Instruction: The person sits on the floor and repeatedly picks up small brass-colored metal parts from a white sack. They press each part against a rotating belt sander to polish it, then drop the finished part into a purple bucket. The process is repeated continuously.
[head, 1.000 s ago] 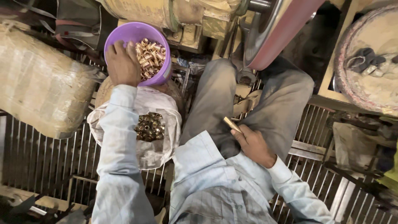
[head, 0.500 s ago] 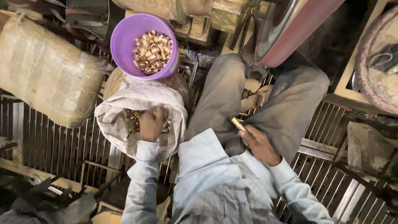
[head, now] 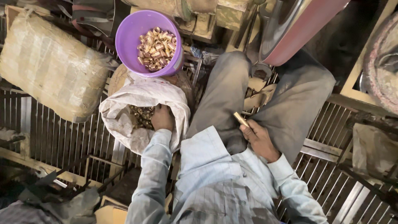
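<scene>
Left hand point(head: 162, 118) plunged into the open white woven sack point(head: 120, 118), fingers curled down among the brass fittings point(head: 141, 116) inside; grip itself hidden. Right hand point(head: 259, 139) resting on the lap, pinched around one short brass tube point(head: 241, 119). Purple bucket point(head: 128, 37) of brass pieces just beyond the sack, on the metal grating point(head: 54, 141).

Metal grate floor point(head: 54, 141), wrapped bale point(head: 49, 66) left, dim light.

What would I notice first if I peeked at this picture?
Probably the bright purple bucket at the top, full of shiny brass pieces. Just below it, the left hand reaches into a white sack holding more of them. The right hand holds one brass piece over the lap.
</scene>
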